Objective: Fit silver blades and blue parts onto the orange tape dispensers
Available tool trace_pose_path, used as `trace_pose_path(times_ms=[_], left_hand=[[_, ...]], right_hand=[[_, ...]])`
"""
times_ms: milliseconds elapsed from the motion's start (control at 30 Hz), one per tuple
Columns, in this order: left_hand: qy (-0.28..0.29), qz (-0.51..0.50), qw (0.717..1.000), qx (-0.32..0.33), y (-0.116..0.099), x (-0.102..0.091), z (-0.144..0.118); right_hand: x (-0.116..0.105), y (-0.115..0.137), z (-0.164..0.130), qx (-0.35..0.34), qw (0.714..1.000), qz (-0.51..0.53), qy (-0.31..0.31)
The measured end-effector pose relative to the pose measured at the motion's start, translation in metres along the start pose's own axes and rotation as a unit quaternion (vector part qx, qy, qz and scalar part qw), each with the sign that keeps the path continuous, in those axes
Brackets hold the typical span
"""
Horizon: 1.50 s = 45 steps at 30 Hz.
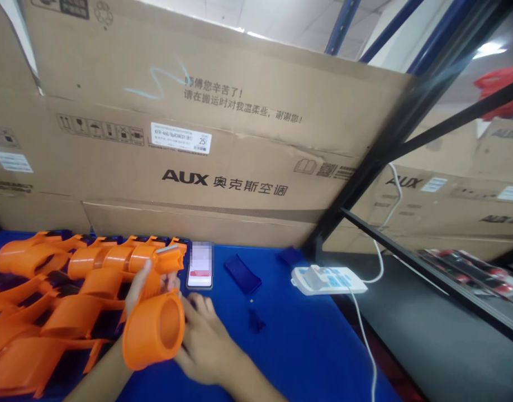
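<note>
An orange plastic part with a wide ring is held up off the blue surface, ring end toward me. My left hand grips it from the left, with the thumb along its upper arm and the other fingers partly hidden behind it. On the right, my right hand is closed, its fingers curled in close behind the ring. Its fingertips are hidden, so what they hold cannot be made out. Several similar orange parts with dark blue ends lie in rows left of my hands.
A phone with a lit screen lies beyond my hands. Dark blue pieces lie right of it. A white power strip with cables sits by the black rack post. Large cardboard stands behind the blue surface.
</note>
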<state>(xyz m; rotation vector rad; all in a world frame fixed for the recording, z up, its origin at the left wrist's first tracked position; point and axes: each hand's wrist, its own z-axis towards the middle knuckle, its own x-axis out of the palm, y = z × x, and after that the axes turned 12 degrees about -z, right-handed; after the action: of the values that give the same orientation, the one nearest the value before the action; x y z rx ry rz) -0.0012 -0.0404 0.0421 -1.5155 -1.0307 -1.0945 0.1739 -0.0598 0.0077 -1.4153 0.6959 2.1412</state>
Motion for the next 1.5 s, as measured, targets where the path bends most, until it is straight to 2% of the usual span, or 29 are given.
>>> trace_pose_path(times_ms=[67, 167, 233, 300, 400, 500, 567, 633, 767, 933, 1033, 1167, 1333, 1500], left_hand=[[-0.015, 0.014, 1.000, 0.022, 0.001, 0.002, 0.001], [-0.008, 0.087, 0.996, 0.011, 0.007, 0.002, 0.003], [-0.004, 0.124, 0.992, 0.009, 0.012, 0.002, 0.004], [-0.008, 0.146, 0.989, 0.039, 0.017, 0.002, 0.003], [-0.010, 0.213, 0.974, 0.075, 0.025, -0.002, 0.002], [-0.020, 0.282, 0.955, 0.091, 0.033, -0.009, 0.005], [-0.020, 0.311, 0.945, 0.095, 0.039, -0.015, 0.008], [-0.007, 0.343, 0.934, 0.099, 0.044, -0.020, 0.009], [0.033, 0.428, 0.898, 0.092, 0.049, -0.023, 0.004], [0.092, 0.477, 0.871, 0.074, 0.051, -0.018, -0.002], [0.099, 0.484, 0.866, 0.071, 0.052, -0.016, -0.002], [0.092, 0.476, 0.872, 0.070, 0.051, -0.019, 0.000], [0.064, 0.421, 0.902, 0.068, 0.050, -0.027, 0.009], [-0.016, 0.345, 0.937, 0.047, 0.051, -0.030, 0.016]], right_hand=[[0.011, 0.005, 0.004, -0.016, 0.999, -0.046, 0.014], [0.019, -0.001, 0.006, -0.012, 0.998, -0.066, 0.009], [0.017, -0.008, 0.004, 0.000, 0.999, -0.054, -0.005], [0.010, -0.016, 0.002, 0.031, 0.999, -0.022, -0.029], [-0.008, -0.027, -0.003, 0.134, 0.983, 0.053, -0.112], [-0.026, -0.037, -0.009, 0.226, 0.939, 0.107, -0.238], [-0.035, -0.040, -0.012, 0.245, 0.917, 0.107, -0.297], [-0.040, -0.041, -0.014, 0.228, 0.914, 0.094, -0.323], [-0.038, -0.038, -0.016, 0.153, 0.934, 0.079, -0.314], [-0.031, -0.038, -0.017, 0.136, 0.940, 0.092, -0.298], [-0.032, -0.038, -0.016, 0.118, 0.946, 0.107, -0.281], [-0.036, -0.035, -0.015, 0.107, 0.949, 0.119, -0.272], [-0.040, -0.032, -0.014, 0.120, 0.950, 0.133, -0.256], [-0.051, -0.040, -0.013, 0.147, 0.955, 0.183, -0.180]])
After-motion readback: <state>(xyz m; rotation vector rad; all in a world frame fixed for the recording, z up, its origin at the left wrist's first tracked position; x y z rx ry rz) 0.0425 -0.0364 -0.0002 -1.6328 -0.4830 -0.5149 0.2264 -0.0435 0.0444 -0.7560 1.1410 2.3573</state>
